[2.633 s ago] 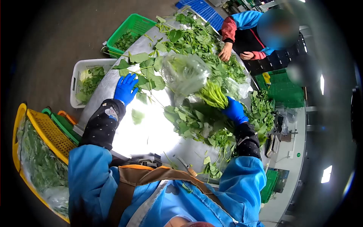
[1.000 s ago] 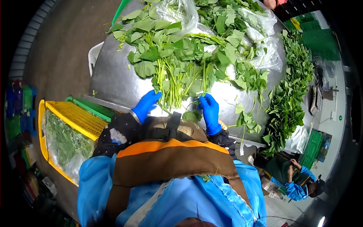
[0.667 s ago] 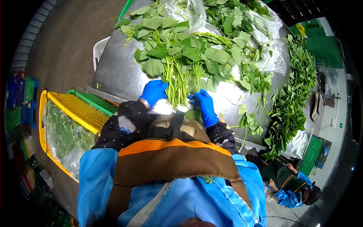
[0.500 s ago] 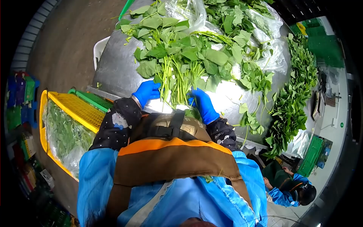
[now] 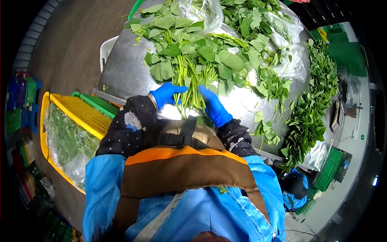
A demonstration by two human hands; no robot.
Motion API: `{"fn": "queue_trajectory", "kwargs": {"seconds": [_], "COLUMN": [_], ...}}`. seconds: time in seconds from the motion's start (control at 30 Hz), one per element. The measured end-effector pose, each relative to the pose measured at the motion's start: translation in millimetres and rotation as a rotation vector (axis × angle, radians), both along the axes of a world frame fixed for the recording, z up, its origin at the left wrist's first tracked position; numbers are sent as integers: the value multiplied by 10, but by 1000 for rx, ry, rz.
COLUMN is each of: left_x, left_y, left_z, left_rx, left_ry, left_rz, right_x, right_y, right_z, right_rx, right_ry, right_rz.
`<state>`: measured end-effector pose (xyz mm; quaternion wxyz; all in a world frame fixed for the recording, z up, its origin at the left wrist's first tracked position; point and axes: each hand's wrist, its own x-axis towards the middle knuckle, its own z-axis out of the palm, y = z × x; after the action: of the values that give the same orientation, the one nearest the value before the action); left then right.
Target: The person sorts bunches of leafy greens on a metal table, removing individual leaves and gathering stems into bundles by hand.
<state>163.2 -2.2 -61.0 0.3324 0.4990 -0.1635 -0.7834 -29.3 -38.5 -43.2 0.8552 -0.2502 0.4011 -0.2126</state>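
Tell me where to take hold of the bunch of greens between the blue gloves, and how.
Probably best by the bare stems, left hand and right hand pressing in from either side: the stems form a narrow, loose fan, while broad leaves crowd the far end.

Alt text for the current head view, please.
A person's blue-gloved left hand and right hand flank a bunch of leafy stems on a metal table. More greens and clear plastic lie beyond; a yellow crate sits at left.

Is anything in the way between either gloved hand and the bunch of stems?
Nothing visible is. The left hand and right hand flank the stems at their near end; the clear plastic bag lies farther across the table.
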Motion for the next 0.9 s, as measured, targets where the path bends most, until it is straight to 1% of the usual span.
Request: {"fn": "queue_trajectory", "kwargs": {"seconds": [0.07,0.1,0.13,0.17,0.2,0.27,0.3,0.33,0.37,0.4,0.47,0.5,0.53,0.57,0.6,0.63,0.67,0.7,0.73,0.77,0.8,0.87,0.9], "left_x": [8,1,9,12,15,-32,-76,-119,-147,-58,29,-2,-65,-92,-103,-113,-101,-74,-38,38,112,179,219], "left_y": [-121,-203,-261,-311,-341,-264,-119,53,203,288,216,138,56,-26,-116,-161,-166,-164,-148,-123,-130,-163,-205], "left_z": [-15,8,33,73,114,112,2,-62,111,-185,-54,99,287,243,191,197,213,242,272,326,310,266,279], "left_rx": [31,32,23,44,66,25,-25,-76,-93,-18,17,-11,-165,-242,-320,-273,-180,-86,11,-58,-17,-39,-66], "left_ry": [107,126,86,115,145,368,323,277,211,136,221,-39,-238,-413,-587,-596,-450,-304,-156,-183,-273,-360,-359], "left_rz": [-9,-23,-14,11,36,93,92,91,137,133,164,161,111,14,-82,-99,-26,45,114,21,-42,41,66], "right_x": [63,76,85,105,103,31,-18,-98,-102,-100,-81,-25,34,86,128,183,212,160,143,124,110,67,69], "right_y": [-60,-124,-198,-237,-244,-125,-14,122,185,223,114,61,-4,-23,-35,-43,-47,-44,-40,-29,-17,-33,-61], "right_z": [176,162,155,171,219,493,274,163,174,165,236,296,331,234,166,156,167,224,176,95,51,82,63], "right_rx": [-58,-22,12,83,292,157,211,274,268,268,395,280,155,47,0,-47,-90,-52,13,80,147,185,191], "right_ry": [-71,-26,19,-37,-9,50,-98,-21,-33,-44,-169,-125,-83,-116,-82,-46,-10,16,-34,-82,-132,-95,-98], "right_rz": [96,145,195,147,61,92,126,94,60,23,103,163,224,252,241,230,219,214,177,142,107,122,117]}}
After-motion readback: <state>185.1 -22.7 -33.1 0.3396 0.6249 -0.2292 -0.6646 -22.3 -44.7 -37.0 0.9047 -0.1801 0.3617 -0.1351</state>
